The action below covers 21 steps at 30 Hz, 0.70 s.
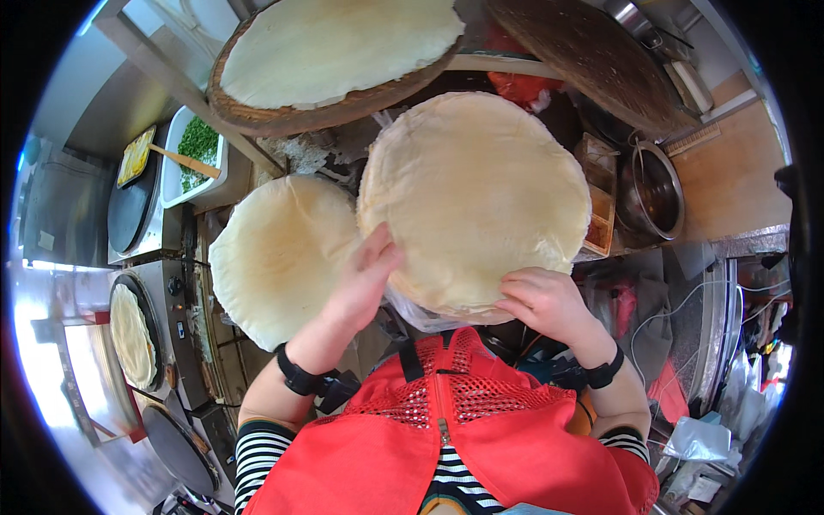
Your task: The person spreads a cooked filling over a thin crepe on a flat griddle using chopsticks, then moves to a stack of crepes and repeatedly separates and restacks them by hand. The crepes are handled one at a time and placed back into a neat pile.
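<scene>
A thick stack of thin round flatbreads (476, 199) lies in front of me, its edge uneven. My left hand (367, 277), slightly blurred, is at the stack's left edge with thumb and fingers apart. The fingers of my right hand (547, 302) rest on the near right edge of the stack. Whether they pinch the top sheet is not clear. Beside the stack on the left, another round flatbread (277, 257) lies lower, partly covered by my left hand and forearm. Clear plastic film (421, 314) shows under the stack's near edge.
A large flatbread (341, 45) lies on a round wooden board (225, 106) at the back. Another dark board (599, 58) leans at right. Round griddles (180, 447) line the left, one carrying a flatbread (133, 335). A white tub (222, 158) holds chopped greens; a metal bowl (673, 199) stands right.
</scene>
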Available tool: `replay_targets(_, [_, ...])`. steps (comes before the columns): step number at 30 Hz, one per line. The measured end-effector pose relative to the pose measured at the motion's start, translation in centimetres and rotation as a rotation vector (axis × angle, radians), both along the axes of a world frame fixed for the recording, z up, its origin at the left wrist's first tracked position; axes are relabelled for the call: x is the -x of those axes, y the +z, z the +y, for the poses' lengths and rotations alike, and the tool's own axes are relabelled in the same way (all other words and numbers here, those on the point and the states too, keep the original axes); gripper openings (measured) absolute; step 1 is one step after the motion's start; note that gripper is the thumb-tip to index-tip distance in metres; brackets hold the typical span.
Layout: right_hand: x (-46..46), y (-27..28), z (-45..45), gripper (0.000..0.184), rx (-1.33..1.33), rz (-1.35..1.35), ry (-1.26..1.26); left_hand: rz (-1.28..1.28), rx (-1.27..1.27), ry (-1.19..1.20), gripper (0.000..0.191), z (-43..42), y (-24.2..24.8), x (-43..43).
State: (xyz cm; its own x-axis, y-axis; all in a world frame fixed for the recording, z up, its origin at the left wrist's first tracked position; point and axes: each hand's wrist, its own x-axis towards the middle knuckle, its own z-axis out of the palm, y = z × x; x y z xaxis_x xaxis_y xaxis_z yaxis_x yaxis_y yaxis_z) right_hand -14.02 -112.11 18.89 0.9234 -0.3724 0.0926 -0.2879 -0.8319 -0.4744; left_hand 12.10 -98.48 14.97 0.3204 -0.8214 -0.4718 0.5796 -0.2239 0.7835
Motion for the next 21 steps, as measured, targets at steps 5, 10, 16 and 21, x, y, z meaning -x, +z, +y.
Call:
replay_targets(5, [1.2,-0.5,-1.8,0.024,0.030,-0.059,0.087,0.154,-0.112,0.046,0.047,-1.6,0.6,-1.6])
replay_targets(10, [3.2,-1.6,-5.9,0.033,0.234,-0.148,-0.389,0.050,-0.183,-0.141,0.022,-3.5,-0.4,-2.4])
replay_targets(16, [4.2,-1.6,-7.1,0.048,-0.023,-0.056,-0.170,-0.219,-0.465,-0.513,0.036,-5.1,0.3,-0.4])
replay_targets(21, [3.1,-1.3,-5.5,0.058,-0.251,0.105,0.101,0.114,-0.371,-0.449,0.037,-5.8,0.8,0.9])
